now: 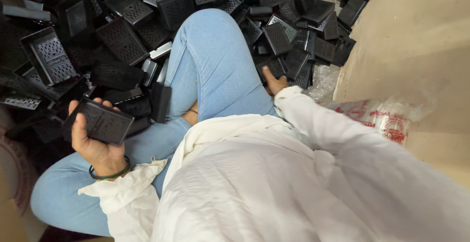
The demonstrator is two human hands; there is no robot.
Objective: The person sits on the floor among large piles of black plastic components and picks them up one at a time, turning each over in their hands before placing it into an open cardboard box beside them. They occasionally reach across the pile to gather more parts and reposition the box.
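My left hand [93, 141] grips a black perforated rectangular tray [104, 122] at the lower left, palm up, fingers wrapped around its edges. My right hand [274, 83] reaches past my raised knee into the heap of black perforated trays [284, 41]; only its back and thumb show, touching a tray [271, 67] at the pile's near edge. Whether its fingers close on that tray is hidden. I sit cross-legged in blue jeans [210, 61] and a white garment [293, 173].
Black trays [122, 31] cover the floor across the top and left. A clear plastic bag with red print [387, 117] lies at the right beside a tan wall or board [416, 36]. A black bangle [110, 173] circles my left wrist.
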